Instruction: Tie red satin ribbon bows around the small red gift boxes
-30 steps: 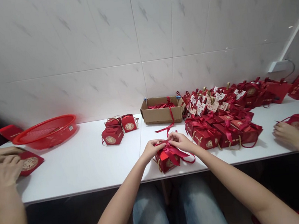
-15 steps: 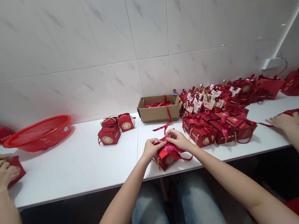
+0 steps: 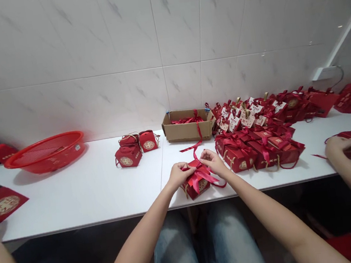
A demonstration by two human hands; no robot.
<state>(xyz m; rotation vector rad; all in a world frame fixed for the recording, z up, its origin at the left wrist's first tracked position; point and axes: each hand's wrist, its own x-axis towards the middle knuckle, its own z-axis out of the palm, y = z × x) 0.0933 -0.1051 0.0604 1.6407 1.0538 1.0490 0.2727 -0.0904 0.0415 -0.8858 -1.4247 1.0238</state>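
A small red gift box with gold print and a gold cord handle stands near the table's front edge. Across its top runs a red satin ribbon tied into a bow, its tails hanging over the front. My left hand pinches the ribbon at the bow's left side, fingers closed. On the right side, my right hand has thumb and forefinger together on the ribbon, close above the box lid. The knot is partly hidden by my fingers.
Behind the box stands a cardboard tray of red ribbons, one trailing out. Ribboned boxes crowd the right, three plain ones the left, beside a red plastic basket. Co-workers' hands handle red boxes at both sides.
My right hand has shifted slightly right, and the bow's loops and tails show more plainly. At left, a co-worker's red box now shows its printed face; the right co-worker's hand has moved along theirs.
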